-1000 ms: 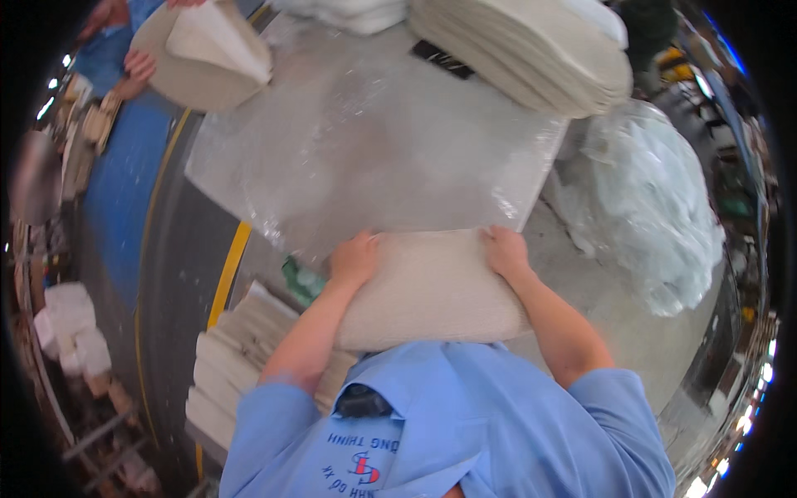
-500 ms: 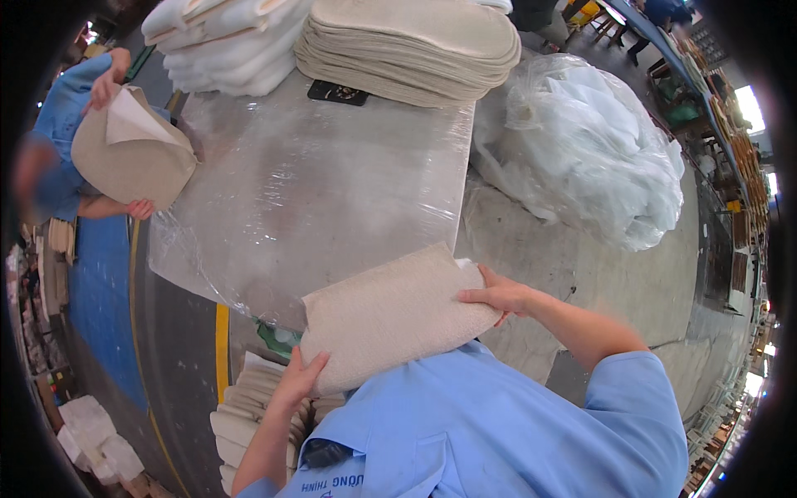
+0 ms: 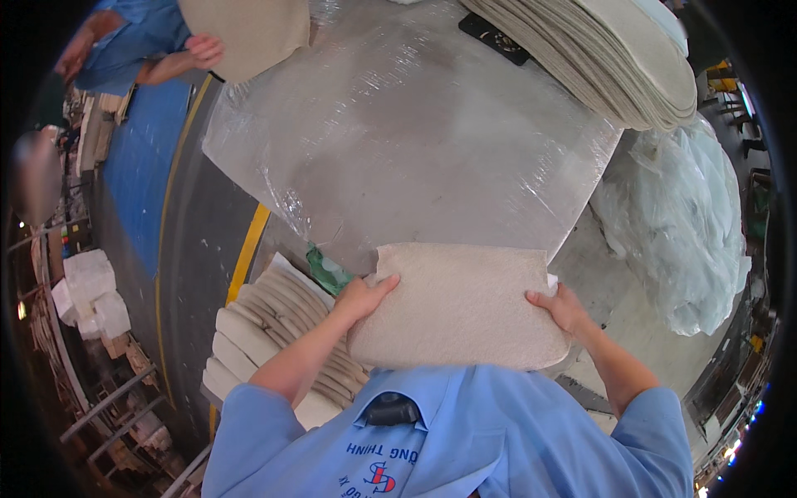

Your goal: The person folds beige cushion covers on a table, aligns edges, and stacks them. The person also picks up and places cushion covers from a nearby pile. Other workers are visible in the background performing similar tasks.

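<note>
Left hand (image 3: 362, 299) and right hand (image 3: 565, 309) each grip an opposite side edge of the beige fabric piece (image 3: 465, 303), thumbs on top, fingers mostly hidden

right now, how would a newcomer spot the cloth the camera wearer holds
Find the big plastic-covered table. By its near edge, before the wearer's blue shirt, is the beige cloth. Unlike the stacked cloths, it is held between left hand and right hand.
</note>
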Tool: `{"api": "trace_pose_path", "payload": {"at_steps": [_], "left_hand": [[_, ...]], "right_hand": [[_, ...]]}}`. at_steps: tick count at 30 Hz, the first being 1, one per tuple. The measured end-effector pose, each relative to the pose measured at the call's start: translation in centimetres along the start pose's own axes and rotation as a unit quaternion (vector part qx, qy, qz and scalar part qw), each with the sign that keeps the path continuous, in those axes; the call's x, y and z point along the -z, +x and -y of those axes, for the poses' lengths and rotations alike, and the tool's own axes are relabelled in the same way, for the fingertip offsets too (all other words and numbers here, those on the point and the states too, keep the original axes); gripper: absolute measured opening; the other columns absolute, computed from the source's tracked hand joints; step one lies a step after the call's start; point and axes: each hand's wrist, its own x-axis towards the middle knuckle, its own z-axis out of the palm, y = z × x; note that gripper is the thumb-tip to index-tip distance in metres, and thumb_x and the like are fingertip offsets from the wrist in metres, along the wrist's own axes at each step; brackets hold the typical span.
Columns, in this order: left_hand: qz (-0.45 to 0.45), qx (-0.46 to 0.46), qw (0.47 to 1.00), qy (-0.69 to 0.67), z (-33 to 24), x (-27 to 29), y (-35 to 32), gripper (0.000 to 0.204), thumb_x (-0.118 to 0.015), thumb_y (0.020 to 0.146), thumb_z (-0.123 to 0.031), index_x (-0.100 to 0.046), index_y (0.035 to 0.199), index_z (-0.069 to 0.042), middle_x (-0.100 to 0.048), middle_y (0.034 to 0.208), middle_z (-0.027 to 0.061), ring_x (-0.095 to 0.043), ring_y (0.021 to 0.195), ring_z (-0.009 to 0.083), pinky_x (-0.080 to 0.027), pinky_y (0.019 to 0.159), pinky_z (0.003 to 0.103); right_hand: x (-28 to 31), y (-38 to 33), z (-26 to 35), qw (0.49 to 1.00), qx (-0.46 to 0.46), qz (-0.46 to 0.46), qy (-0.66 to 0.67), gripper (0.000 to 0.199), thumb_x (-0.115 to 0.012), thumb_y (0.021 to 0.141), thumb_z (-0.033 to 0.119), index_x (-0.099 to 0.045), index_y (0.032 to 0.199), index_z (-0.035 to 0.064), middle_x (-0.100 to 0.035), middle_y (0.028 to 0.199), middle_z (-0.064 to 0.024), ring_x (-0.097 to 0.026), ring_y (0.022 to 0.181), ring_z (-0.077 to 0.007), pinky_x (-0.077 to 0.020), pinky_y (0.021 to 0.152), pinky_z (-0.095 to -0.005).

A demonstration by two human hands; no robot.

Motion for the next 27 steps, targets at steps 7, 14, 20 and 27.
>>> {"api": "trace_pose_path", "payload": {"at_steps": [7, 14, 20, 27], "left_hand": [[0.157, 0.032, 0.98, -0.12, -0.7, 1.5, 0.4, 0.095, -0.059, 0.097, -0.074, -0.06, 0.144, 0.008, -0.069, 0.137, 0.0234, -0.069, 0.125, 0.0326, -0.055, 0.104, 0.043], [0.187, -0.107, 0.902, -0.373, -4.3, 7.3, -0.5, 0.068, -0.04, 0.113, -0.06, -0.065, 0.14, -0.003, -0.069, 0.14, 0.0135, -0.07, 0.12, 0.026, -0.056, 0.101, 0.042], [0.197, -0.405, 0.722, -0.525, -11.4, 10.0, -7.2, 0.061, -0.054, 0.108, -0.058, -0.055, 0.149, -0.013, -0.069, 0.11, 0.0043, -0.069, 0.102, 0.0245, -0.057, 0.087, 0.041], [0.08, -0.415, 0.779, -0.462, -17.6, 2.0, -7.3, 0.076, -0.055, 0.11, -0.052, -0.033, 0.165, -0.004, -0.055, 0.156, 0.008, -0.043, 0.149, 0.0214, -0.033, 0.124, 0.04]], "right_hand": [[1.3, 0.8, 1.2, 0.992, -0.083, 0.096, 0.019, 0.096, -0.081, 0.088, 0.064, -0.058, 0.143, -0.0107, -0.069, 0.133, -0.0277, -0.073, 0.116, -0.0358, -0.0591, 0.097, -0.0427], [1.0, 0.9, -4.7, 0.961, -0.022, 0.176, 0.214, 0.079, -0.064, 0.101, 0.065, -0.059, 0.149, 0.0013, -0.07, 0.139, -0.0191, -0.071, 0.121, -0.0301, -0.0566, 0.102, -0.0387], [-1.1, 0.3, -6.6, 0.831, 0.055, 0.383, 0.4, 0.073, -0.055, 0.102, 0.068, -0.061, 0.143, 0.0075, -0.066, 0.111, -0.0134, -0.064, 0.089, -0.0239, -0.0526, 0.074, -0.0366], [-8.1, -0.9, 0.1, 0.634, 0.12, 0.617, 0.451, 0.07, -0.049, 0.105, 0.064, -0.054, 0.147, 0.0086, -0.057, 0.086, -0.0069, -0.054, 0.064, -0.0185, -0.0474, 0.054, -0.0332]]}}
